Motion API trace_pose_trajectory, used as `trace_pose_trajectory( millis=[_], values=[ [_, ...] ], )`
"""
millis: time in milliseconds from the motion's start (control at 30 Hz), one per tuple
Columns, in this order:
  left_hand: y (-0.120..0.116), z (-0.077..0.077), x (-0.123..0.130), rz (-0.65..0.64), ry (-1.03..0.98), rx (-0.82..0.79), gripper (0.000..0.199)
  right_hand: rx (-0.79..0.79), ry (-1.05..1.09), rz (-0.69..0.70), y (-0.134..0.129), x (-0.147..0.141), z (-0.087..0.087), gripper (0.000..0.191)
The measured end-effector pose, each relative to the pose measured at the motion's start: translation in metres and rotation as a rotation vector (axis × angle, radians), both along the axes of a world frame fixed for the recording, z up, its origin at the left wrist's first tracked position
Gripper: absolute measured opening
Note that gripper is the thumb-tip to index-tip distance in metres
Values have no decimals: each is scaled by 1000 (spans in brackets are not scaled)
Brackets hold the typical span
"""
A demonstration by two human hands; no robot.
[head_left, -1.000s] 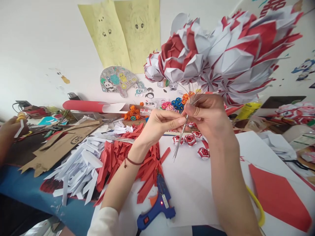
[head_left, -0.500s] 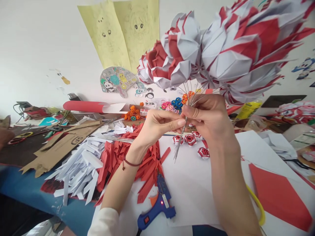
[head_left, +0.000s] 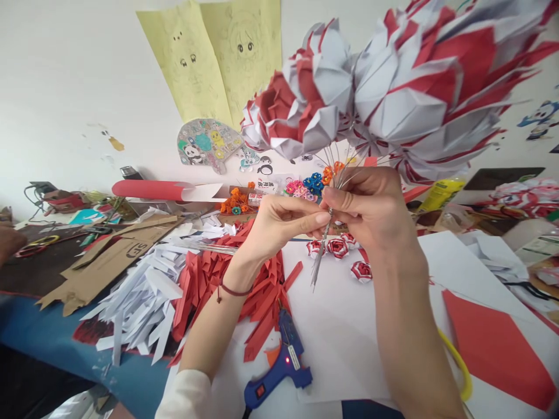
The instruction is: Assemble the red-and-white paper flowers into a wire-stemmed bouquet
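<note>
A bouquet of large red and white paper flowers (head_left: 402, 93) fans out above my hands, its thin wire stems (head_left: 321, 259) gathered into one bundle. My right hand (head_left: 371, 203) is closed round the bundle just under the blooms. Thumb and fingers of my left hand (head_left: 292, 224) pinch the same wires from the left, touching the right fingertips. Below the hands the loose wire ends point down. Behind them, small red and white paper flowers (head_left: 338, 248) lie on white paper (head_left: 336, 343).
Folded white paper strips (head_left: 140, 297) and red strips (head_left: 201, 285) are heaped at left. A blue glue gun (head_left: 279, 361), its light on, lies in front. Red paper (head_left: 498, 343) is at right, cardboard (head_left: 113, 250) at left. Another person's hand (head_left: 11, 238) shows at the left edge.
The flower heads have swayed slightly left and the wire ends slightly right and down. Both my hands keep their grip in nearly the same place.
</note>
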State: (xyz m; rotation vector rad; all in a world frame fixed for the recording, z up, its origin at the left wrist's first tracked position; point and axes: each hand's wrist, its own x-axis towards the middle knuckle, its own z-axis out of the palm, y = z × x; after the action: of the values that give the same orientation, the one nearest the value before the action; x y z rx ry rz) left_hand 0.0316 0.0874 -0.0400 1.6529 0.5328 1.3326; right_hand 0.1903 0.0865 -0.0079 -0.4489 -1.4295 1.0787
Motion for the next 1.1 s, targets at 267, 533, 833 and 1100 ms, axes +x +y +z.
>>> trace_pose_trajectory(
  millis=[267,533,833,1100],
  values=[
    [-4,3,4,82,19,45,15,-14,26,-45,6,0,-4,41],
    [3,-1,4,-5,-12,63,10,-14,45,-2,7,0,-6,37],
    [0,2,4,55,18,33,21,-30,62,-25,4,-3,-5,39],
    [-2,2,6,100,37,76,17,-42,76,-61,5,-4,-6,39]
  ],
)
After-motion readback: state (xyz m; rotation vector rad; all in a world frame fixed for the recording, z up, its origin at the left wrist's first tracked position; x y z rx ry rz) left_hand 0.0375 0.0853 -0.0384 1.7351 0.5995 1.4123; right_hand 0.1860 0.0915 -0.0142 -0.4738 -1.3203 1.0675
